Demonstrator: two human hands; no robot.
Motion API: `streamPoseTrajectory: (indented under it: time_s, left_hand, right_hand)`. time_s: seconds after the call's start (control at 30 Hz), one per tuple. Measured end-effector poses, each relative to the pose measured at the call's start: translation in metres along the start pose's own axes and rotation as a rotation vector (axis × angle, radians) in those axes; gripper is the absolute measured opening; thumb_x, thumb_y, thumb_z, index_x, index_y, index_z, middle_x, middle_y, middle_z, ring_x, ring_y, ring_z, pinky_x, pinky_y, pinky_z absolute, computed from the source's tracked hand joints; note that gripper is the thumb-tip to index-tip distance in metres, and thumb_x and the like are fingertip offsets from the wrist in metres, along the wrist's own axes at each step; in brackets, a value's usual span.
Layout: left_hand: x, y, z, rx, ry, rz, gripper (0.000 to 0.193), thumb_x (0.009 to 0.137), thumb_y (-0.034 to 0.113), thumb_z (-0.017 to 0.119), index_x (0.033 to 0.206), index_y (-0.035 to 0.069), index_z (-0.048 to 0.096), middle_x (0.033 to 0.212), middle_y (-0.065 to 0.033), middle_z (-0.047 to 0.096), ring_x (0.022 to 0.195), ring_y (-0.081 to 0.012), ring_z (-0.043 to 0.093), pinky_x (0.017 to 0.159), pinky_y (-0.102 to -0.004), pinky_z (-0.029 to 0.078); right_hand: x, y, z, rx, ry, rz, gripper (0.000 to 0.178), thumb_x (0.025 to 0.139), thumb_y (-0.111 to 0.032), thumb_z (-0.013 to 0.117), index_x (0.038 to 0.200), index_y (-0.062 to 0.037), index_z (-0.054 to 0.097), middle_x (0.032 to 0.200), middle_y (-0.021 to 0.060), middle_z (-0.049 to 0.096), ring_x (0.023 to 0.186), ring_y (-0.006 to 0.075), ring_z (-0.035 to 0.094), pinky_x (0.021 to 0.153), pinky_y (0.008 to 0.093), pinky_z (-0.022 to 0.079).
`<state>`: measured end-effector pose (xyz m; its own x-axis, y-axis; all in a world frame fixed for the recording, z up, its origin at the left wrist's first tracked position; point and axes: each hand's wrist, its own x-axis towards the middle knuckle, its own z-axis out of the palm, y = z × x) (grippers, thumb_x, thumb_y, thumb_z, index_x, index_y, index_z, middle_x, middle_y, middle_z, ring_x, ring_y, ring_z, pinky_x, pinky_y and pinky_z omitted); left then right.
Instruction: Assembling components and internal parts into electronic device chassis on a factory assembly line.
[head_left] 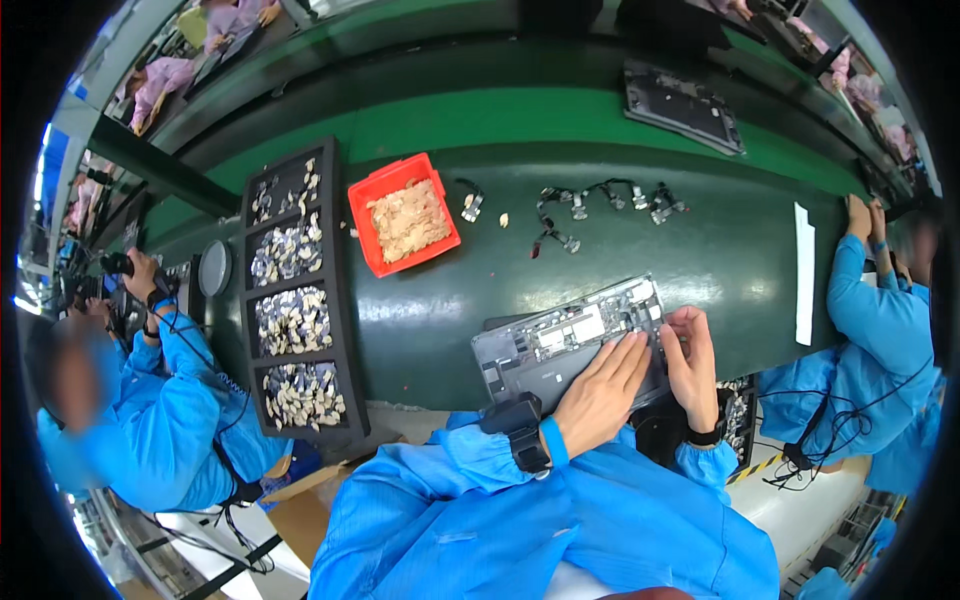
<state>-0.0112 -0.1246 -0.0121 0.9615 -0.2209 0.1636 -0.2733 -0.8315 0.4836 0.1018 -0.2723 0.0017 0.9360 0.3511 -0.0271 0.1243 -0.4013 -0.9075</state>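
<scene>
- Two bare hands are at work on one opened laptop base [545,372], which lies slightly skewed at the near edge of the green bench [420,345], directly before the person.
- Left hand [602,380]: laid flat across the base, fingers together and extended, grasping nothing; fingertips reach the lower edge of the exposed circuit board [575,333].
- Right hand [692,362]: fingers bent, thumb and forefinger at the base's right edge. Whether they pinch a part or merely touch the edge cannot be told.
- Step in hand, as judged: manual work at the right end of the board, the left hand apparently steadying the base.
- Next move, as judged: it calls for even left-hand pressure and a light right-hand touch, since small parts there could be caught or bent.
- Beyond the base: several small cable assemblies [578,207] lie loose, well apart from both hands.
- To the left: a red bin [410,263] of tan pieces, and beside it a black four-compartment tray [338,275] of small dark-and-pale parts.
- To the right: a white strip [804,275], lying near the bench's right end.
</scene>
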Motion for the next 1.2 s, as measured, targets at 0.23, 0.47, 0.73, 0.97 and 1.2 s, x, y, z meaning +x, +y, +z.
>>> streamPoseTrajectory:
  time_s: [0.23,0.47,0.73,0.97,1.2]
  left_hand:
    - [-0.011,-0.005,0.005,-0.147,0.056,0.010,0.081,0.083,0.026,0.075,0.150,-0.005,0.042,0.158,-0.0231,0.040,0.151,-0.0338,0.034,0.126,-0.0462,0.025]
    - [-0.017,-0.011,-0.014,-0.427,-0.017,0.173,0.089,0.087,0.033,0.073,0.157,-0.003,0.031,0.160,-0.0251,0.036,0.150,-0.0363,0.035,0.127,-0.0466,0.024]
    - [-0.046,-0.020,-0.071,-0.535,0.096,0.156,0.083,0.094,0.034,0.072,0.159,0.003,0.032,0.158,-0.0207,0.042,0.146,-0.0349,0.042,0.124,-0.0509,0.029]
    - [-0.141,-0.064,-0.150,0.088,0.930,-0.605,0.020,0.077,0.001,0.077,0.097,0.004,0.073,0.092,-0.0100,0.070,0.089,-0.0297,0.064,0.084,-0.0399,0.049]
    - [-0.191,-0.105,-0.111,0.089,0.910,-1.002,0.048,0.082,0.001,0.073,0.129,0.004,0.060,0.106,-0.0169,0.057,0.098,-0.0364,0.058,0.088,-0.0466,0.047]
  right_hand:
    - [0.001,0.007,0.006,-0.365,-0.061,0.056,0.036,0.100,-0.027,0.065,0.117,0.0048,0.064,0.093,0.0208,0.071,0.083,0.0264,0.069,0.075,0.0347,0.053]
    - [-0.014,0.006,-0.029,0.153,-0.298,0.118,0.020,0.102,-0.013,0.063,0.118,-0.0044,0.055,0.095,0.0007,0.064,0.091,0.0081,0.057,0.080,0.0246,0.046]
    - [-0.006,-0.007,-0.029,0.435,-0.263,0.181,0.044,0.094,-0.006,0.071,0.132,-0.0093,0.049,0.091,0.0020,0.071,0.076,0.0065,0.064,0.065,0.0215,0.049]
    - [0.081,-0.072,-0.087,0.565,-0.021,-0.056,0.047,0.102,-0.017,0.061,0.144,0.0024,0.050,0.129,0.0079,0.067,0.111,0.0147,0.066,0.098,0.0275,0.052]
    - [0.318,-0.065,0.005,0.867,-0.206,0.046,0.024,0.098,-0.026,0.072,0.116,-0.0110,0.069,0.105,0.0017,0.069,0.102,0.0146,0.063,0.091,0.0408,0.051]
